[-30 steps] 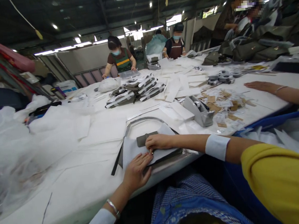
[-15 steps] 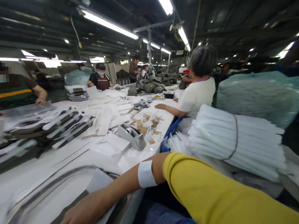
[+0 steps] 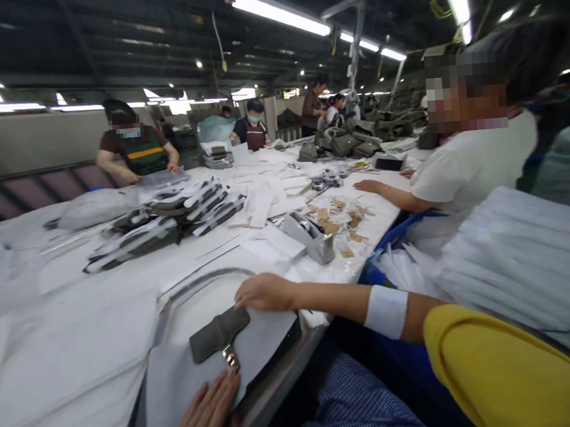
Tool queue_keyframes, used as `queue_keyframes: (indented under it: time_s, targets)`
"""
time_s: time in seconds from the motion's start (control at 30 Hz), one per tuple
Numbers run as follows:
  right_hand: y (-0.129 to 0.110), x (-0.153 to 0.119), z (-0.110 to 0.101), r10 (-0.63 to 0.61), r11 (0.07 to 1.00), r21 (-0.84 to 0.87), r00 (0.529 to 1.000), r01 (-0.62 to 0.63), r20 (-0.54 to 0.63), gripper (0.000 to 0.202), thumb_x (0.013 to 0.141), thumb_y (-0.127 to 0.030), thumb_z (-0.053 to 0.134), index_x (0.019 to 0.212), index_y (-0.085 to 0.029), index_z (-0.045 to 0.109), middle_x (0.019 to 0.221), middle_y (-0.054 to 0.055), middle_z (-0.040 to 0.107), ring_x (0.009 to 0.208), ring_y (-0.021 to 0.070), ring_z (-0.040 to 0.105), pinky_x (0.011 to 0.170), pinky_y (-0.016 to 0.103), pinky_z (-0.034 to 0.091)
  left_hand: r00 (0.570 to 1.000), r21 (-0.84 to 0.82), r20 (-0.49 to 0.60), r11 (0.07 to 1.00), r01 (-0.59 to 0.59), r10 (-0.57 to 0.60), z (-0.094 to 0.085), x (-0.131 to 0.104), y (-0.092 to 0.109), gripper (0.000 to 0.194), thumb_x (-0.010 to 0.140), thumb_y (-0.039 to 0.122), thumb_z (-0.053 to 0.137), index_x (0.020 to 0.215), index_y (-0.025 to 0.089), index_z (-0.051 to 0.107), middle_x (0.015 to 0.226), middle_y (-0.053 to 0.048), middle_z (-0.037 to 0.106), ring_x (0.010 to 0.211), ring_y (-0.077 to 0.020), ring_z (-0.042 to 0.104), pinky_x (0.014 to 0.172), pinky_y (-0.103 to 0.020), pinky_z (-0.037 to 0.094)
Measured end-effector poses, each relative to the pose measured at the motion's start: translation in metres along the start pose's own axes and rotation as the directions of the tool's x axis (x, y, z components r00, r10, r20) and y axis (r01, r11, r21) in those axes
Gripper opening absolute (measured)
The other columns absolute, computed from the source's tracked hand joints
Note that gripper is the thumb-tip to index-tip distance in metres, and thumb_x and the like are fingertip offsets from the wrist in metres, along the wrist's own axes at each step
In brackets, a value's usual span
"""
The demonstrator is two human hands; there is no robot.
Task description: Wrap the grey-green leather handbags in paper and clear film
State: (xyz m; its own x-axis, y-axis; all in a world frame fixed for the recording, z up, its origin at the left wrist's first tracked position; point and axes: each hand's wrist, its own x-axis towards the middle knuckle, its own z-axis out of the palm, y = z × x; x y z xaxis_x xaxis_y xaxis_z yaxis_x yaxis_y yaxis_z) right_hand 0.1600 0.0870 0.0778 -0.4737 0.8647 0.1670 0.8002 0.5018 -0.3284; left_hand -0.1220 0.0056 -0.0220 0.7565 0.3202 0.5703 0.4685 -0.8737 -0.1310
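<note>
A bag lies at the table's near edge, with white paper (image 3: 172, 380) over its body and a grey flap piece (image 3: 218, 335) with a metal clasp (image 3: 230, 358) on top. My left hand (image 3: 207, 417) rests flat on the paper just below the clasp, fingers extended and holding nothing. My right hand (image 3: 266, 292) is at the flap's upper right corner, its fingers bent together; what they pinch, if anything, is too small to tell. The bag's curved handle (image 3: 196, 280) lies on the table beyond the flap.
A tape dispenser (image 3: 309, 236) stands beyond my right hand, beside brown tags (image 3: 330, 222). Stacked grey pieces (image 3: 167, 223) lie farther left. A person in white (image 3: 477, 152) sits at the right, near bundled white foam (image 3: 529, 253). Other people work across the table.
The view has swung left. My right hand has lifted from low on the bag to the flap's corner. My left hand has come into view on the paper, and the flap and clasp now show.
</note>
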Motion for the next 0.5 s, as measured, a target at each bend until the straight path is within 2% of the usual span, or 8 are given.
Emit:
queue_keyframes:
  time_s: [0.07,0.13,0.17,0.23,0.33,0.4,0.5]
  targets:
    - [0.037,-0.005,-0.024,0.186,0.979,-0.065,0.977,-0.193,-0.102,0.025,0.102,-0.027,0.048,0.115,-0.016,0.066,0.126,0.009,0.066,0.12,0.0172,0.058,0.104,0.028,0.041,0.999,0.011,0.008,0.999,0.033,-0.033,-0.003,0.003,0.006,0.066,0.09,0.017,0.048,0.154,0.019,0.03,0.138,-0.005,0.059,0.12,-0.0226,0.062,0.1,-0.036,0.056]
    - [0.074,-0.008,-0.039,0.33,0.931,-0.115,0.933,-0.347,-0.146,0.029,0.1,-0.025,0.05,0.122,-0.01,0.062,0.133,0.02,0.059,0.126,0.0258,0.054,0.107,0.041,0.041,0.999,0.019,0.012,0.999,0.044,-0.044,-0.003,0.003,0.009,0.065,0.09,0.017,0.049,0.152,0.017,0.033,0.14,-0.006,0.058,0.123,-0.023,0.06,0.103,-0.037,0.054]
    - [0.09,-0.009,-0.042,0.391,0.901,-0.139,0.908,-0.411,-0.149,0.032,0.098,-0.026,0.054,0.123,-0.008,0.06,0.131,0.022,0.059,0.124,0.0283,0.055,0.105,0.045,0.043,0.999,0.023,0.015,0.999,0.046,-0.047,-0.003,0.003,0.009,0.064,0.089,0.017,0.05,0.152,0.017,0.035,0.14,-0.006,0.058,0.124,-0.0232,0.06,0.104,-0.038,0.053]
    - [0.112,-0.009,-0.04,0.487,0.843,-0.187,0.864,-0.504,-0.132,0.035,0.095,-0.031,0.06,0.123,-0.01,0.059,0.127,0.018,0.06,0.115,0.0276,0.059,0.097,0.047,0.05,0.999,0.03,0.018,0.998,0.051,-0.052,-0.002,0.001,0.01,0.063,0.089,0.017,0.05,0.151,0.017,0.037,0.139,-0.007,0.058,0.125,-0.0236,0.059,0.104,-0.039,0.053]
    - [0.122,-0.007,-0.024,0.554,0.79,-0.25,0.827,-0.559,-0.099,0.035,0.095,-0.036,0.062,0.123,-0.016,0.059,0.122,0.009,0.061,0.104,0.0224,0.063,0.088,0.043,0.055,0.998,0.027,0.026,0.998,0.052,-0.053,-0.004,0.001,0.011,0.062,0.088,0.015,0.051,0.149,0.017,0.039,0.14,-0.007,0.058,0.126,-0.0239,0.058,0.105,-0.04,0.053]
    - [0.119,-0.004,-0.017,0.565,0.773,-0.282,0.819,-0.568,-0.1,0.033,0.095,-0.035,0.061,0.123,-0.017,0.059,0.122,0.01,0.061,0.103,0.0216,0.063,0.086,0.041,0.056,0.997,0.009,0.035,0.998,0.069,-0.069,-0.006,0.002,0.012,0.062,0.088,0.014,0.051,0.148,0.016,0.04,0.14,-0.007,0.058,0.127,-0.024,0.057,0.105,-0.041,0.052]
    - [0.111,0.0,-0.022,0.553,0.76,-0.321,0.822,-0.565,-0.136,0.034,0.095,-0.035,0.062,0.122,-0.015,0.059,0.122,0.01,0.061,0.102,0.021,0.063,0.086,0.04,0.055,0.991,-0.027,0.049,0.992,0.122,-0.121,-0.01,0.004,0.016,0.061,0.088,0.012,0.051,0.148,0.018,0.041,0.14,-0.007,0.058,0.128,-0.0241,0.056,0.106,-0.043,0.051]
